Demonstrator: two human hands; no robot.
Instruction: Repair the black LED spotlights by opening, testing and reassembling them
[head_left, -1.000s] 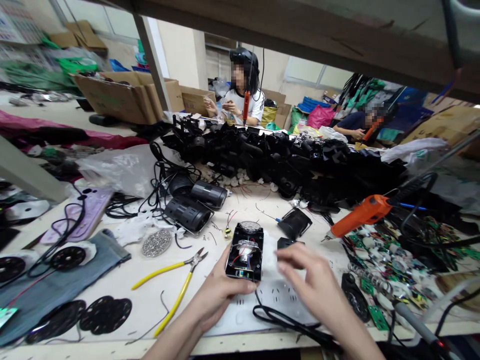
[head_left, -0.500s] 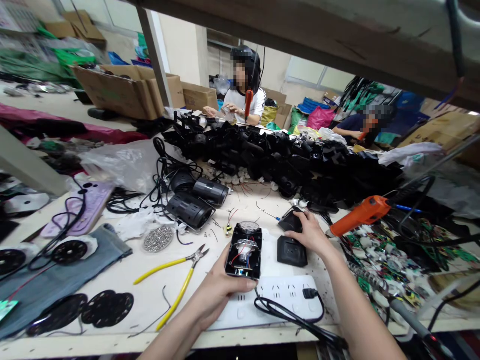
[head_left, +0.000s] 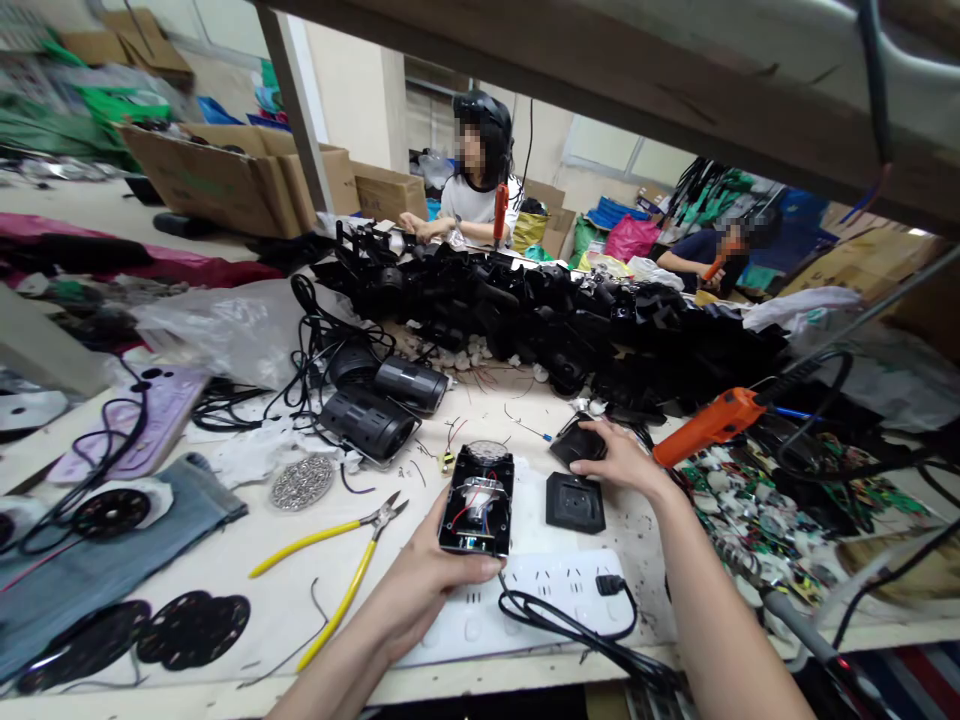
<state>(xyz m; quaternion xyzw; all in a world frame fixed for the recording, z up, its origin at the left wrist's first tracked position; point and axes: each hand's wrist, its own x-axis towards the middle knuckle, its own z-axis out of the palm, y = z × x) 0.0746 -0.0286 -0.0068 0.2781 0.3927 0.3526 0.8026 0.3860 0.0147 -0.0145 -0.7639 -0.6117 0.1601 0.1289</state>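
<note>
My left hand point(head_left: 429, 572) is closed around the lower left side of an open black housing point(head_left: 475, 500), with its thumb along the bottom edge. Inside the housing are a small motor, red and blue wires and a circuit board at the near end. My right hand point(head_left: 621, 458) has its fingers and thumb on a dark, angular plastic part point(head_left: 576, 440), partly covered by the fingers. Just below that lies a square black plastic cover point(head_left: 575, 502). A white power strip point(head_left: 540, 585) with a black plug and cord sits in front of the housing.
Yellow-handled cutters point(head_left: 352, 570) and a pile of screws point(head_left: 301, 483) lie to the left, near black cylindrical housings point(head_left: 369, 422). An orange electric screwdriver point(head_left: 709, 425) hangs at the right, above loose circuit boards point(head_left: 750, 510). A heap of black parts point(head_left: 510, 300) crosses the back; two people sit beyond.
The view has shifted slightly, so the bench things appear a little further left. Both my hands keep their holds. The person across the bench has moved their hands.
</note>
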